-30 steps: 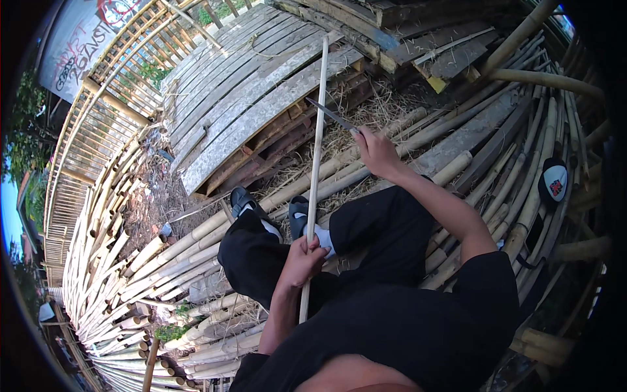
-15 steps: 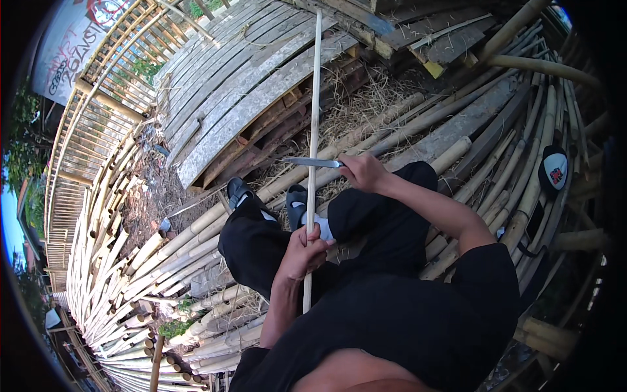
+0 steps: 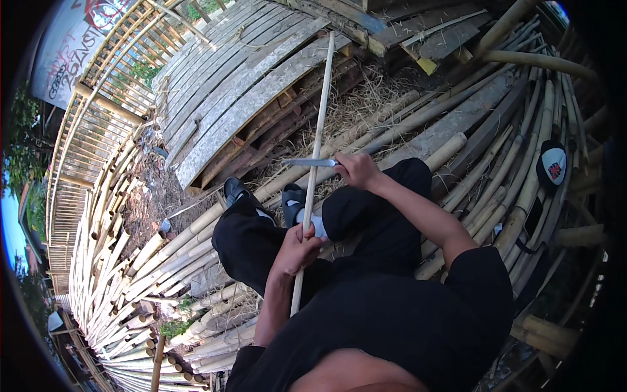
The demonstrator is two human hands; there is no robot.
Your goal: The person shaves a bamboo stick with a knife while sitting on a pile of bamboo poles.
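In the head view, a long thin bamboo strip [image 3: 316, 157] is held nearly upright in the picture, running from near the lap up across the straw and the stacked slats. Its lower part is gripped by the left hand [image 3: 297, 248], whose fingers are clenched around it just above the knees. The right hand [image 3: 356, 171] is closed on the handle of a knife [image 3: 310, 162], and the flat grey blade is laid crosswise against the strip, pointing toward the person's left and touching it higher up than the left hand.

The legs, clad in black trousers [image 3: 261, 242], are stretched forward, and dark sandals [image 3: 236, 189] over pale socks are seen just beside the strip. The person is seated on a pile of round bamboo poles [image 3: 457, 147], which spread out to the left and right. Flat split bamboo slats [image 3: 235, 91] are stacked ahead, with dry straw [image 3: 366, 108] lying between them and the feet. A black and white cap [image 3: 552, 164] is laid on the poles, well apart on the right. A bamboo fence [image 3: 85, 124] is seen at the left.
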